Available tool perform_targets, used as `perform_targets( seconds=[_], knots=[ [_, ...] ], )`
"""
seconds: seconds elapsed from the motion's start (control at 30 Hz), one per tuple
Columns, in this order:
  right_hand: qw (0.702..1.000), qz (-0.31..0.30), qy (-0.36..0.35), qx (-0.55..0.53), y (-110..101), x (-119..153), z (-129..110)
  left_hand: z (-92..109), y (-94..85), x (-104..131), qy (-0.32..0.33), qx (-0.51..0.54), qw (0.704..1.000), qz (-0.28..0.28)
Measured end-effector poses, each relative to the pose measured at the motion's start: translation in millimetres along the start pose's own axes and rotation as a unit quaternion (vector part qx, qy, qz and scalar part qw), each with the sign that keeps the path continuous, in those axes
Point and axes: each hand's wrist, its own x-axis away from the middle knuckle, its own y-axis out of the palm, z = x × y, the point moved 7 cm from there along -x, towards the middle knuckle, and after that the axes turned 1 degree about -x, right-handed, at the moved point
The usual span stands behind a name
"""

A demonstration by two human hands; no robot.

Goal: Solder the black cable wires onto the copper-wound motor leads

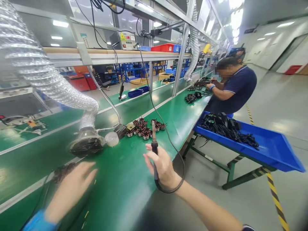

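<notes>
A soldering iron (155, 157) stands nearly upright in my right hand (165, 168), its tip pointing up and its cord looping below the wrist. The fingers are curled loosely about the handle. My left hand (71, 191), blurred by motion, is over the green bench at lower left, its fingers stretched out and thumb apart. Beside it lies a dark, blurred clump (64, 171) that I cannot make out. Beyond the iron sits a group of small motors (145, 135) with copper windings. A round whitish container (112, 139) and a small dark holder (121, 131) are left of them.
A silver exhaust duct (48, 73) ends in a dark hood (86, 144) on the bench. A blue tray (269, 154) with black cables (223, 126) stands on a green frame at right. A co-worker (237, 83) bends over the bench farther along. A control box (127, 40) rests overhead.
</notes>
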Motion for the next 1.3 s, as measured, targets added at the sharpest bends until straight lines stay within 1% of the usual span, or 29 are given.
perform_targets(
  seconds=[0.03,0.07,0.13,0.17,0.23,0.3,0.4,0.47,0.53,0.6,0.7,0.77,0.83,0.93,1.0,1.07,1.1,1.17,1.2,1.23,1.27,1.3],
  knots=[
    [1.000,0.003,0.000,0.014,-5.9,2.6,10.6,10.7,13.5,-22.1,-0.001,-0.002,1.000,-0.016],
    [1.000,0.007,0.004,0.027,-10.3,5.7,22.9,17.9,23.2,-42.1,-0.020,-0.022,0.999,-0.017],
    [0.998,0.007,0.026,0.052,-12.7,13.0,51.5,29.3,39.5,-73.3,-0.044,-0.073,0.996,-0.026],
    [0.997,0.002,0.040,0.062,-10.5,17.2,66.7,32.6,46.5,-84.3,-0.052,-0.093,0.994,-0.034],
    [0.995,-0.025,0.069,0.066,0.9,25.5,95.5,35.4,58.3,-98.2,-0.061,-0.114,0.990,-0.047],
    [0.992,-0.066,0.096,0.050,18.5,32.8,120.1,35.3,67.7,-104.5,-0.063,-0.109,0.991,-0.053],
    [0.985,-0.115,0.124,0.025,45.4,38.7,147.1,36.8,78.0,-106.0,-0.049,-0.085,0.993,-0.060],
    [0.983,-0.129,0.131,0.014,59.5,38.9,160.2,42.1,80.5,-103.0,-0.031,-0.069,0.995,-0.064],
    [0.982,-0.139,0.131,-0.002,71.2,38.1,170.8,49.7,77.8,-98.2,-0.012,-0.051,0.997,-0.060],
    [0.980,-0.147,0.129,-0.023,81.6,37.6,179.3,53.7,70.3,-94.7,-0.021,-0.039,0.998,-0.038],
    [0.978,-0.157,0.123,-0.054,95.4,37.5,186.5,51.3,61.5,-97.0,-0.072,-0.032,0.997,-0.003],
    [0.978,-0.156,0.123,-0.065,101.6,37.7,189.0,53.2,64.7,-103.9,-0.078,-0.023,0.997,-0.008],
    [0.978,-0.149,0.127,-0.069,104.2,38.3,190.6,59.3,72.1,-111.4,-0.067,-0.013,0.997,-0.022],
    [0.979,-0.127,0.135,-0.083,99.7,42.7,191.4,73.8,78.4,-114.9,-0.048,0.005,0.998,-0.034],
    [0.978,-0.102,0.149,-0.103,91.0,49.5,191.8,84.0,72.8,-107.0,-0.038,0.016,0.999,-0.030],
    [0.974,-0.092,0.166,-0.120,81.0,59.0,190.0,95.8,57.8,-88.8,-0.016,0.030,0.999,-0.010],
    [0.972,-0.092,0.172,-0.132,76.1,63.9,187.1,103.7,47.2,-75.6,0.011,0.040,0.999,0.007],
    [0.968,-0.092,0.181,-0.148,66.2,71.9,176.3,124.9,22.7,-41.0,0.109,0.070,0.990,0.054],
    [0.967,-0.096,0.181,-0.154,62.5,74.4,167.3,133.5,13.6,-21.5,0.149,0.081,0.984,0.059],
    [0.965,-0.100,0.179,-0.162,59.5,75.5,155.9,139.1,8.5,-2.6,0.175,0.086,0.980,0.044],
    [0.963,-0.107,0.176,-0.173,58.1,75.4,142.0,140.6,7.3,14.4,0.180,0.086,0.980,0.011],
    [0.960,-0.116,0.171,-0.189,58.5,73.8,125.8,136.7,8.3,28.7,0.160,0.085,0.983,-0.026]
  ],
)
